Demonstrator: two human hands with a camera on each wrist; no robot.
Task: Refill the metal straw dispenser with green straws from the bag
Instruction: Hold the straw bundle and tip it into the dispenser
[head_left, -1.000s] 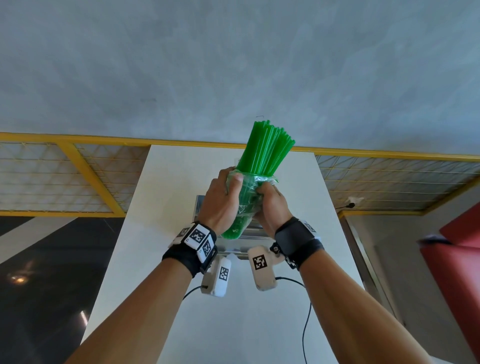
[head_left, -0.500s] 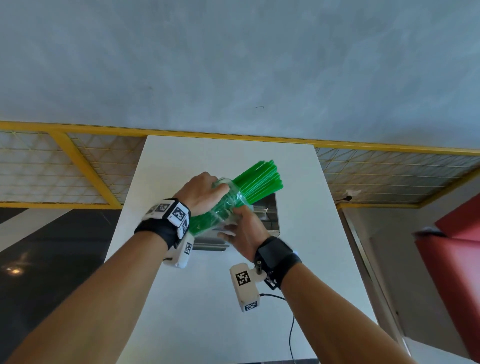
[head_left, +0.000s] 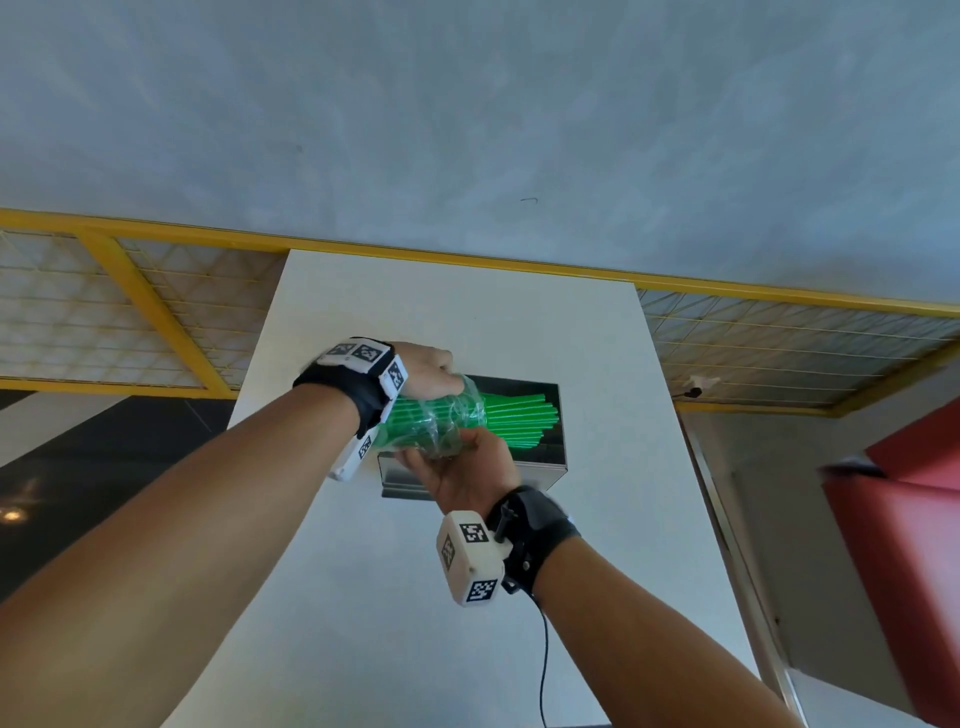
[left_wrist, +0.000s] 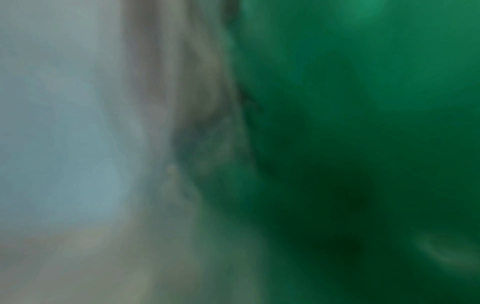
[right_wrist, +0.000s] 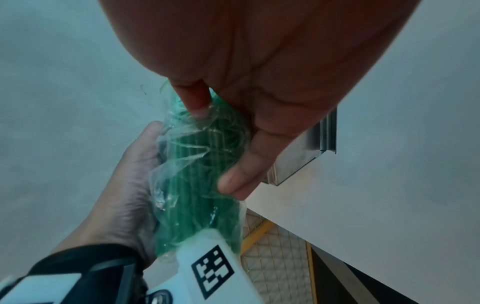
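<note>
Laying the green straws (head_left: 514, 418) lengthwise over the open metal dispenser (head_left: 550, 462) on the tabletop (head_left: 467, 322): left hand (head_left: 428, 371) grips the bag (head_left: 436, 423) from above, right hand (head_left: 467, 470) pinches it underneath, fingers curled, probably so straws slide out aligned.

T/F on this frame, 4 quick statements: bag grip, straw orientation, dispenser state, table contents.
1. Both hands hold the bag of green straws. True: left hand on top, right hand beneath.
2. The straws stand upright, tips toward the ceiling. False: the bundle lies about level, bare ends pointing right over the metal dispenser.
3. The dispenser's top is open. True.
4. The dispenser sits on the floor. False: it sits on the white table.
</note>
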